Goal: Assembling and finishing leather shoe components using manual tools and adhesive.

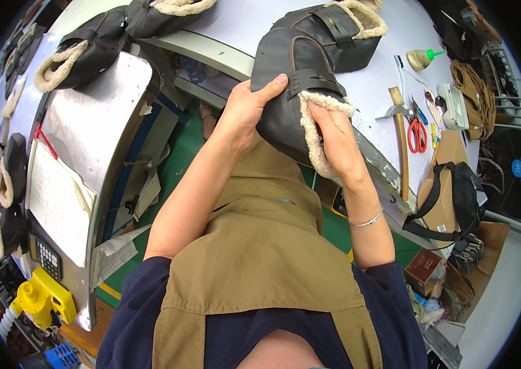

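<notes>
The shoe (303,64) is being held over the near edge of the tabletop (368,98), side gripped by the left hand (243,114), fleece rim (310,136) by the right hand (334,140); light, even pressure is probably being needed.

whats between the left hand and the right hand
The black shoe, as the head view shows: the left hand grips its side, the right hand is at its fleecy opening.

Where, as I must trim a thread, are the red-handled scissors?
In the head view, the scissors lie on the table at right, just right of the wooden-handled hammer.
</notes>
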{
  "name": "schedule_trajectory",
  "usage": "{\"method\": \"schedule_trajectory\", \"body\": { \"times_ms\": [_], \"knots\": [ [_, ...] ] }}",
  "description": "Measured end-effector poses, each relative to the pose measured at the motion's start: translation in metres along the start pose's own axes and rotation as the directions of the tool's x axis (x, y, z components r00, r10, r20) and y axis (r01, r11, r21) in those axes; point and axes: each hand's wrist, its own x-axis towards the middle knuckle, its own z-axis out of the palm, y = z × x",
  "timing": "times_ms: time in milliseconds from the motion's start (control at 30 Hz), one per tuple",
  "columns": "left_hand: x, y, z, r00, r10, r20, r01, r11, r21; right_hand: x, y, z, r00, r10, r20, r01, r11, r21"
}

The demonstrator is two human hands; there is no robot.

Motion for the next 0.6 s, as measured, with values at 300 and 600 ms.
{"method": "schedule_trajectory", "body": {
  "times_ms": [300,600],
  "knots": [
    [-0.001,-0.013,0.005,1.000,0.020,0.004,-0.020,0.999,-0.047,0.002,-0.009,0.007,0.993,-0.057,-0.107,0.038,0.984,-0.173],
    [-0.024,-0.041,-0.003,0.993,0.043,0.108,-0.035,0.996,-0.078,0.012,-0.011,0.006,0.955,-0.210,-0.209,0.163,0.961,-0.222]
  ]
}}
